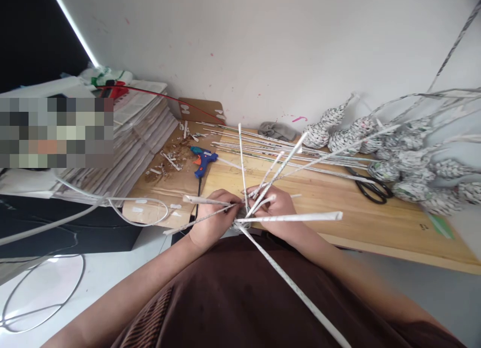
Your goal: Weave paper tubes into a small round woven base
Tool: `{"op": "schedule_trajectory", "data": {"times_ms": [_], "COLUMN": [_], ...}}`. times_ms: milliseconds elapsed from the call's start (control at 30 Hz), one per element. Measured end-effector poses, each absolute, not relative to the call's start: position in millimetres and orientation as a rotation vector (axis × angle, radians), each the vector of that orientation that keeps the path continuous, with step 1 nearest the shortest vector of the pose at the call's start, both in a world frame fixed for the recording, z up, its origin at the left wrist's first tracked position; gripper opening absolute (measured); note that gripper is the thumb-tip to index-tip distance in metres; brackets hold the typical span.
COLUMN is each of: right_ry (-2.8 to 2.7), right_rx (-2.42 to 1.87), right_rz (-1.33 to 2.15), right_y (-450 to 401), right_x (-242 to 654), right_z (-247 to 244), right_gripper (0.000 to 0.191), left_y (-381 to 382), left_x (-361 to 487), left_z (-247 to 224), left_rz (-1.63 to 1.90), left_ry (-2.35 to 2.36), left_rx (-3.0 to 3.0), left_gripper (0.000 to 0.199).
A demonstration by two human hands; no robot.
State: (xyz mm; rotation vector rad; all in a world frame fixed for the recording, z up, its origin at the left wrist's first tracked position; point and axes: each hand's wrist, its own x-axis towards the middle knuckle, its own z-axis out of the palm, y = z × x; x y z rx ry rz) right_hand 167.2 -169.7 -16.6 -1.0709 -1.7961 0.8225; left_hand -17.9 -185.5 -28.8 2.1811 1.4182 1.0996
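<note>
L hand (216, 222) & R hand (282, 205) curled

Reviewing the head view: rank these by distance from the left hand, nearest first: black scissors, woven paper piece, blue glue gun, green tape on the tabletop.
From the left hand:
1. Woven paper piece: at its fingertips.
2. Blue glue gun: just beyond it.
3. Black scissors: off to the right.
4. Green tape: far right.
</note>
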Motion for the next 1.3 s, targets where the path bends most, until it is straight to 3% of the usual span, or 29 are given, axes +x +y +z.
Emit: {"op": "schedule_trajectory", "data": {"times_ms": [133,267,400,467,700,1033,1300], "right_ry": [-1.666,-1.276,-1.053,-1.129,-1.751,-1.839,-1.786], "right_rx": [-1.012,-0.905,-0.822,-0.921,-1.192,-1.036,-1.047], "right_rz": [0.792,0.952,1.203,1.252,1.234,1.079,0.982], "right_y": [-175,-170,-164,-165,-175,-189,-191], "right_x": [165,165,169,172,175,174,172], "right_z": [-14,-8,6,8,-18,-27,-40], "right_gripper": [0.024,0.012,0.044,0.045,0.018,0.030,0.027], "left_y": [-187,-189,-189,-189,-190,-190,-192], "left_x": [-19,-21,-25,-25,-24,-26,-26], "left_z": [-28,-31,-35,-34,-29,-31,-21], "left_rz": [1.133,1.090,1.109,1.091,1.079,1.105,1.059], "left_ry": [1.409,1.343,1.313,1.304,1.236,1.194,1.137], "left_rx": [2.167,2.219,2.265,2.292,2.308,2.273,2.216], "left_gripper": [0.007,0.009,0.012,0.014,0.019,0.017,0.022]}}
